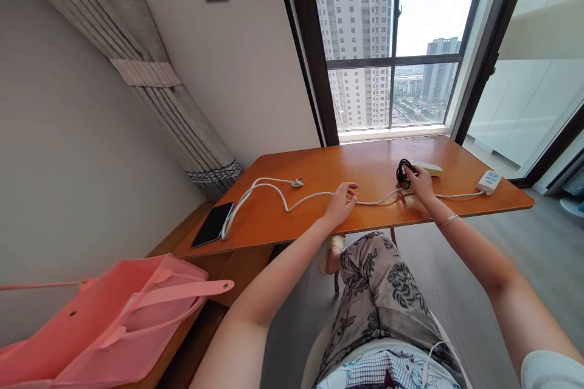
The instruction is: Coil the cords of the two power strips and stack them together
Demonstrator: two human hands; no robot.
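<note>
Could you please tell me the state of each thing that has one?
Black cable: coiled, in the right hand
White cord: uncoiled across the table
Plug: not plugged in
Socket block: no plug visible in it
Device: flat, screen dark
Pink bag: open, strap unfastened
Curtain: tied back

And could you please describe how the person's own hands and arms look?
The right hand has a thin, shiny bracelet at its wrist; a pale sleeve ends above that elbow. The left hand has no bracelet, and no sleeve shows on that side.
</note>
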